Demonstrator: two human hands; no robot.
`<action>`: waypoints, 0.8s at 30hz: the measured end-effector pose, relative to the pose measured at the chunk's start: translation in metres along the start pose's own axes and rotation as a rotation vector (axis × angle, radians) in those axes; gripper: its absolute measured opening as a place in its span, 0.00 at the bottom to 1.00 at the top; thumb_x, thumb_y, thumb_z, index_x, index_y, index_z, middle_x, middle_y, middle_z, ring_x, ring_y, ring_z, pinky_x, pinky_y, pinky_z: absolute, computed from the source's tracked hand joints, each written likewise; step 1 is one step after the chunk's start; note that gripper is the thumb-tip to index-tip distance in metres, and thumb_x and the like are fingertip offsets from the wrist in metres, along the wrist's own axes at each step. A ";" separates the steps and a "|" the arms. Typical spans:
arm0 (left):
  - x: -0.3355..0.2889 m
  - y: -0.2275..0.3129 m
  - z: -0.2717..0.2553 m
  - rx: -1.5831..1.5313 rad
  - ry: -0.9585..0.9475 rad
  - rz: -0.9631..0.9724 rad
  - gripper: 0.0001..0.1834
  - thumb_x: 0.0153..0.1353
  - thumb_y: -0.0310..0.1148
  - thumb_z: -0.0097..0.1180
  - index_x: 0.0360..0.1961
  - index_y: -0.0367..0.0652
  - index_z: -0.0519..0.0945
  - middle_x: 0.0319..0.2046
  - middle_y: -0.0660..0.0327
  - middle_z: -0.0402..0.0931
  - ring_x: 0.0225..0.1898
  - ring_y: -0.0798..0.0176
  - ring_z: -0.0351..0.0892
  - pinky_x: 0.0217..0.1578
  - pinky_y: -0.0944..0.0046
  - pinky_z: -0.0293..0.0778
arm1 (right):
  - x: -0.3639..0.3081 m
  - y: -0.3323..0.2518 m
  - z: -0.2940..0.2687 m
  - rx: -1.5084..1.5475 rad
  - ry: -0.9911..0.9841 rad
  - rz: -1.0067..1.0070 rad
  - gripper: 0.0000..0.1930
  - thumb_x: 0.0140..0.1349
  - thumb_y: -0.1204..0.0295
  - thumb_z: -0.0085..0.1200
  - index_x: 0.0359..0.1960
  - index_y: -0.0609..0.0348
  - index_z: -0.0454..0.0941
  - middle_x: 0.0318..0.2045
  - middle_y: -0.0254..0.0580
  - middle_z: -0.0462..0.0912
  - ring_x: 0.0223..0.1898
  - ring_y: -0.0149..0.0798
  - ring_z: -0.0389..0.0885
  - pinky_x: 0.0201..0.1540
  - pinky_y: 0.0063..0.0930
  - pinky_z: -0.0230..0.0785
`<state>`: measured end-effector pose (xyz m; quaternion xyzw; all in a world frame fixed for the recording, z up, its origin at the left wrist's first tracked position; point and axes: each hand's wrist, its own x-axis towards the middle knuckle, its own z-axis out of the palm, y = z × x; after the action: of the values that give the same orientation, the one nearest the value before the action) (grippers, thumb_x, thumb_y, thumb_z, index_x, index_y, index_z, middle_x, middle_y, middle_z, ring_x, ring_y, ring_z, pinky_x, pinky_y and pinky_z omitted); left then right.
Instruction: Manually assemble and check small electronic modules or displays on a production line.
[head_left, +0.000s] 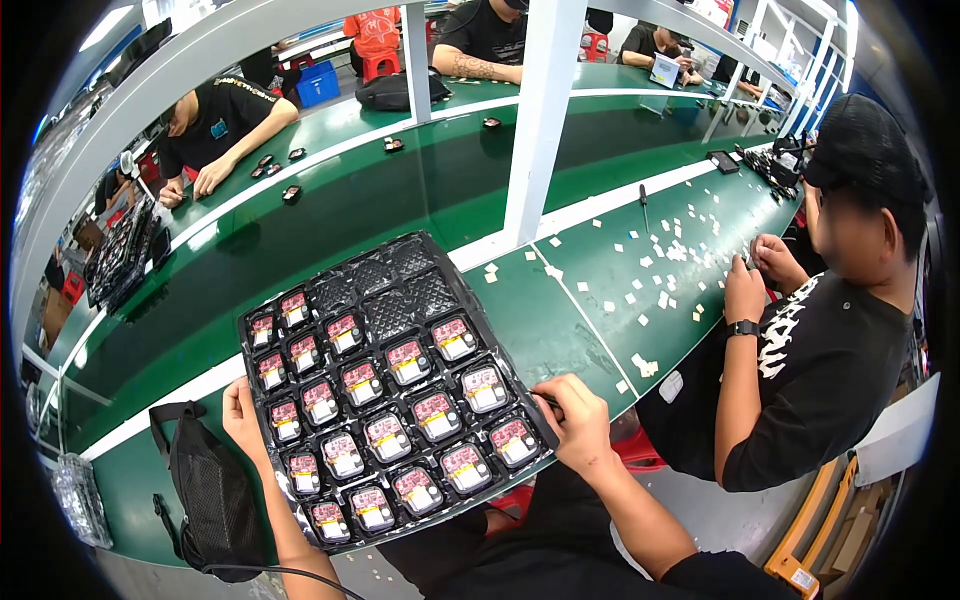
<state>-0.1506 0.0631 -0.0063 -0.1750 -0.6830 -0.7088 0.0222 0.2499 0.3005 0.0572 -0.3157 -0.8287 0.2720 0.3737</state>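
Observation:
Both of my hands hold up a black plastic tray (378, 272) with rows of square pockets. Small electronic modules (386, 437), each with a red circuit board and a white-and-silver block, fill most of the pockets; several far pockets hold nothing. My left hand (240, 412) grips the tray's left edge, its fingers partly hidden beneath. My right hand (574, 420) closes on the right edge, thumb near the rim. The tray tilts above the near edge of the green workbench (520, 295).
A black bag (210, 480) lies on the bench at left. A white post (540, 130) rises beyond the tray. Small white pieces (670, 260) and a screwdriver (644, 205) lie to the right, near a seated co-worker (800, 330). Modules (291, 193) sit along the conveyor belt (400, 190).

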 end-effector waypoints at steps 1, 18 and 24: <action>0.000 0.000 -0.001 0.000 0.000 0.000 0.12 0.77 0.33 0.53 0.41 0.33 0.81 0.35 0.66 0.80 0.35 0.75 0.73 0.40 0.71 0.73 | 0.000 0.000 0.000 -0.002 -0.003 0.000 0.06 0.61 0.76 0.66 0.38 0.59 0.83 0.32 0.43 0.84 0.29 0.48 0.85 0.31 0.37 0.77; 0.001 0.001 -0.001 0.027 -0.026 0.018 0.12 0.77 0.31 0.52 0.41 0.32 0.81 0.35 0.65 0.80 0.35 0.74 0.74 0.40 0.71 0.73 | 0.001 -0.003 -0.001 -0.003 -0.004 0.006 0.05 0.62 0.75 0.66 0.38 0.59 0.83 0.33 0.42 0.84 0.25 0.44 0.84 0.28 0.34 0.76; -0.001 0.004 0.001 0.061 -0.010 0.005 0.12 0.77 0.31 0.52 0.42 0.31 0.81 0.35 0.66 0.80 0.36 0.75 0.74 0.40 0.71 0.73 | 0.001 -0.002 -0.001 -0.015 0.003 -0.010 0.06 0.61 0.75 0.66 0.38 0.58 0.83 0.33 0.42 0.84 0.25 0.44 0.84 0.28 0.34 0.76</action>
<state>-0.1488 0.0642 -0.0030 -0.1793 -0.7038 -0.6869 0.0257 0.2493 0.3001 0.0592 -0.3145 -0.8317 0.2633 0.3741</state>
